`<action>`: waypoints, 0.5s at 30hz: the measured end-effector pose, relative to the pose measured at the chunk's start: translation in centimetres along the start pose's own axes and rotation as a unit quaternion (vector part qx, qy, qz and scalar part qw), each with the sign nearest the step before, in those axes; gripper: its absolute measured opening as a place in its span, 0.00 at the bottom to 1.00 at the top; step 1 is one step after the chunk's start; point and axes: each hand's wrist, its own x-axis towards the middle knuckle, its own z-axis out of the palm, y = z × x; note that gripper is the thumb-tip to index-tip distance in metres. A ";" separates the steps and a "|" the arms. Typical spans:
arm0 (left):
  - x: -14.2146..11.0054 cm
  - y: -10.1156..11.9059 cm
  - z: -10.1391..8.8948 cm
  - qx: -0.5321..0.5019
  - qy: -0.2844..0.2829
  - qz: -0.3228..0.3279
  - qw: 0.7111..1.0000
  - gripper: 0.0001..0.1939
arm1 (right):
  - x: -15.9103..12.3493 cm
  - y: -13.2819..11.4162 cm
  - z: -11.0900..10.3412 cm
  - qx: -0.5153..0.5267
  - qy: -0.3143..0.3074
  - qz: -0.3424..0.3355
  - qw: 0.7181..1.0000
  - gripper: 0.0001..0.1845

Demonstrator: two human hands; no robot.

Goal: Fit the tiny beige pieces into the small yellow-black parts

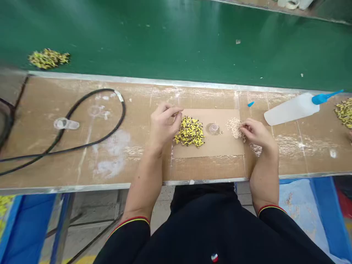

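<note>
A brown cardboard sheet [217, 148] lies on the workbench in front of me. On it sit a pile of small yellow and black parts [190, 132], a small clear blob or cap [213, 128] and a heap of tiny pale beige parts [233, 127]. My left hand [164, 124] hovers at the left edge of the yellow pile, thumb and fingers pinched together on something too small to name. My right hand [256, 133] rests at the right edge of the beige heap, its fingertips pinched into those parts.
A white squeeze bottle [293, 109] with a blue nozzle lies at the right. A black cable [90, 136] loops over the left of the bench. More yellow parts lie on the green conveyor belt [48, 58] and at the far right [343, 112]. A blue cap [250, 104] sits nearby.
</note>
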 end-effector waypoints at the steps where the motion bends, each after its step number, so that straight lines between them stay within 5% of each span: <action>1: 0.0 0.0 0.1 0.000 0.000 -0.007 1.000 0.07 | -0.2 0.2 -0.2 0.003 0.025 0.005 1.000 0.11; 8: 0.3 0.1 -0.5 0.027 -0.038 -0.034 0.998 0.09 | -1.1 2.1 -0.7 0.026 0.082 0.082 0.993 0.16; 15: 0.8 -1.3 -4.2 0.089 -0.224 -0.097 0.966 0.17 | -0.6 2.9 0.2 -0.021 0.070 0.065 0.995 0.25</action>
